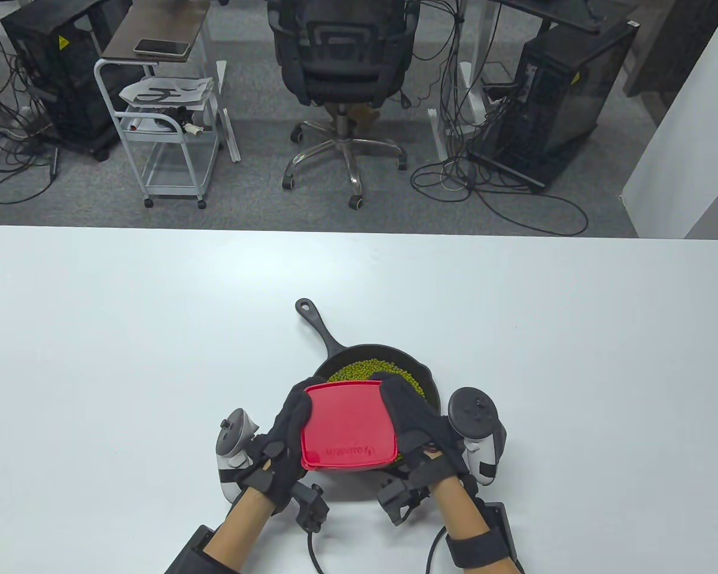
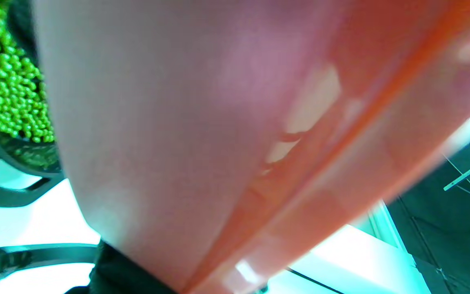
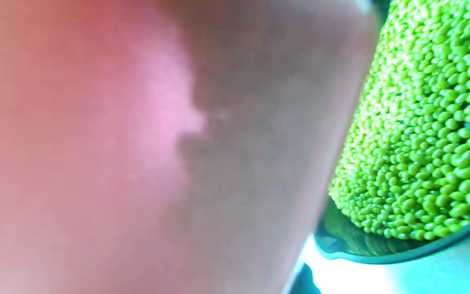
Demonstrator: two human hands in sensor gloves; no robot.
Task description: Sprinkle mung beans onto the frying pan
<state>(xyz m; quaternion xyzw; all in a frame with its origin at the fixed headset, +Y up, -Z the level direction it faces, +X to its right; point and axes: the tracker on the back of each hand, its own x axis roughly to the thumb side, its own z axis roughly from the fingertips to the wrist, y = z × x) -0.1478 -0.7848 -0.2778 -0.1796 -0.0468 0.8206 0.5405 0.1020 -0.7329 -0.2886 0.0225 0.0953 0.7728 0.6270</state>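
Observation:
A black cast-iron frying pan [image 1: 329, 353] sits on the white table, handle pointing to the far left. Green mung beans [image 1: 365, 371] lie piled in it; they also show in the left wrist view [image 2: 2, 81] and the right wrist view [image 3: 422, 134]. A red plastic container [image 1: 348, 426] is turned bottom up over the pan's near side. My left hand [image 1: 287, 430] grips its left side and my right hand [image 1: 413, 418] grips its right side. The container's red wall fills the left wrist view [image 2: 218, 122] and the right wrist view [image 3: 137, 143].
The white table [image 1: 96, 359] spreads wide to both sides of the pan. Beyond its far edge stand an office chair [image 1: 341, 78], a white cart [image 1: 167, 119] and computer towers on the floor.

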